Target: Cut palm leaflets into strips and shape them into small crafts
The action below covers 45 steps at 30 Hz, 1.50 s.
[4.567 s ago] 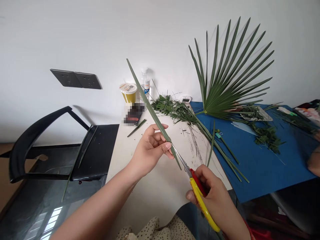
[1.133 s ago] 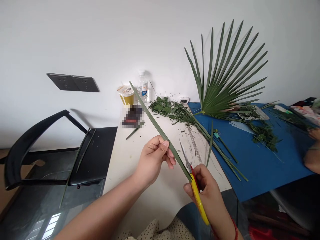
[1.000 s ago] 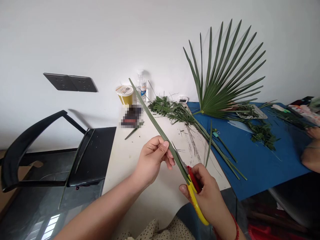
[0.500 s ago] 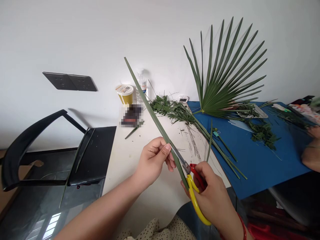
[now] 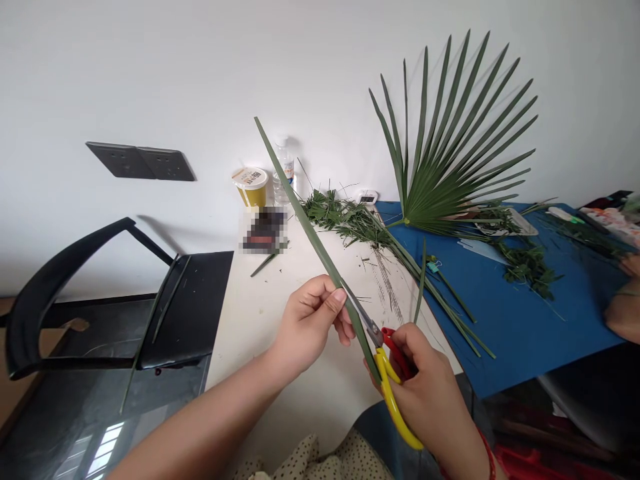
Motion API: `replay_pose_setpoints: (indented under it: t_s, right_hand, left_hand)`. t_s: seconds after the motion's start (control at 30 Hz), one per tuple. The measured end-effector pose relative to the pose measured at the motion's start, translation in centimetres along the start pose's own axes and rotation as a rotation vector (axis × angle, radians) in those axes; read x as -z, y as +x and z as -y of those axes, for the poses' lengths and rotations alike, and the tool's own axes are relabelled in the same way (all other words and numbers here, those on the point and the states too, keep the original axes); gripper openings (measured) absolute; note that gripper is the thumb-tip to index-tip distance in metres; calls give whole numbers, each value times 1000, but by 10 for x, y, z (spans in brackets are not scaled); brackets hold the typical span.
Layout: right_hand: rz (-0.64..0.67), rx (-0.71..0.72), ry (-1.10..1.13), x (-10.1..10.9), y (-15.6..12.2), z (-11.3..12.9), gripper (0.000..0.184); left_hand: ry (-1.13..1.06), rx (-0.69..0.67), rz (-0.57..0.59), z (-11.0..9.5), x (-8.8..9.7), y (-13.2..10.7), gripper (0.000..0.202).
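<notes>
A long green palm leaf strip (image 5: 314, 240) slants across the view above the white table. My left hand (image 5: 313, 320) pinches it near its middle between thumb and fingers. In my right hand (image 5: 425, 387) are scissors (image 5: 395, 400) with one yellow and one red handle. Their blades lie along the strip's right edge, slightly parted, with the tips by my left thumb. The strip's lower end runs down to my right fingers, where part of it is hidden behind the scissors.
A large fan palm leaf (image 5: 445, 167) leans on the wall. Leaf scraps (image 5: 345, 217) and stems lie on the white table (image 5: 250, 333) and blue table (image 5: 505, 327). A yellow tub (image 5: 251, 190) and plastic bottle (image 5: 283, 175) stand behind. Another person's arm (image 5: 623, 310) is at right; a black chair (image 5: 193, 310) left.
The strip's upper tip has shifted slightly right and down. Both hands and the scissors keep nearly the same place; the view has moved a little.
</notes>
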State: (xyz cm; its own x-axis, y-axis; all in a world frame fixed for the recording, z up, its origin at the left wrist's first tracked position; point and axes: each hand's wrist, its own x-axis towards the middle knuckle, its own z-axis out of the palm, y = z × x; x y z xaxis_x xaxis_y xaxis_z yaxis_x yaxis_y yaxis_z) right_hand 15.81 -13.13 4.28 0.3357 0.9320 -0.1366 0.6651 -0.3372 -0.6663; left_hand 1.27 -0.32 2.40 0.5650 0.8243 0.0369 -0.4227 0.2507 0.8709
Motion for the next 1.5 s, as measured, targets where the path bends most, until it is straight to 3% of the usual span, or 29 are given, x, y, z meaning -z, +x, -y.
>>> replay_pose_setpoints:
  t_s: [0.3,0.4,0.57,0.83,1.1,1.37,1.5]
  right_hand:
    - [-52,20,38,-4,-1,-9,30]
    - [-20,1,38,-3,-1,-13,32]
    - [-14,-25,36,-4,-5,-18,31]
    - [-10,-4,6,-9,-7,-19,31]
    - [10,-9,-48,-2,-5,-2,27]
    - [3,11,-104,-3,-4,-2,26]
    - [23,3,-82,0,-5,1,23]
  left_hand:
    - [19,-1,23,1,3,1,29]
    - [14,-32,44,-2,4,4,14]
    - [-43,-103,48,-5,7,8,19]
    - [-55,-60,-69,-10,4,5,23]
    - [-126,-17,-54,-11,1,3,21]
    - [-219,76,-59,-10,0,2,21]
    - [-166,42,-68,-11,-1,2,22]
